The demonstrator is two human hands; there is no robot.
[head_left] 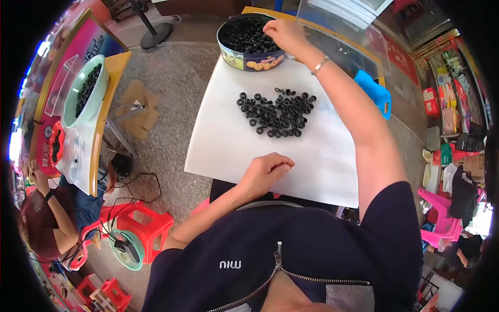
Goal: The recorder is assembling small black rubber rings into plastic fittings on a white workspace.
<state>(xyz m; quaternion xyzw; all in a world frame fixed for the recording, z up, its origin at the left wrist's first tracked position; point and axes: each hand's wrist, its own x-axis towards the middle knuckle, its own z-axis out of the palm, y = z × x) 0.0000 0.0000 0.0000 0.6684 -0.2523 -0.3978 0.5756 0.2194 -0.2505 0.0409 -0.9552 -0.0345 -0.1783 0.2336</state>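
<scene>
A loose heap of small black rings (283, 112) lies on the white tabletop (223, 151) in front of me. At the far edge of that table stands a round tin (254, 62) with a printed side, filled with many more such black pieces. Over the tin's right rim is my right hand (287, 36), its fingertips pinched together just above the pieces; whatever is between them cannot be made out. My left hand (264, 175) rests by the near edge of the tabletop, nearer to me than the heap. Its fingers are curled closed with the thumb along them, and the inside is hidden.
To the left, another table holds a pale green basin (99, 86) of black pieces and a red tray (56, 145); another person (54, 223) sits there. A blue plastic stool (374, 93) stands beyond my right arm. Red stools (150, 223) and cables lie at lower left.
</scene>
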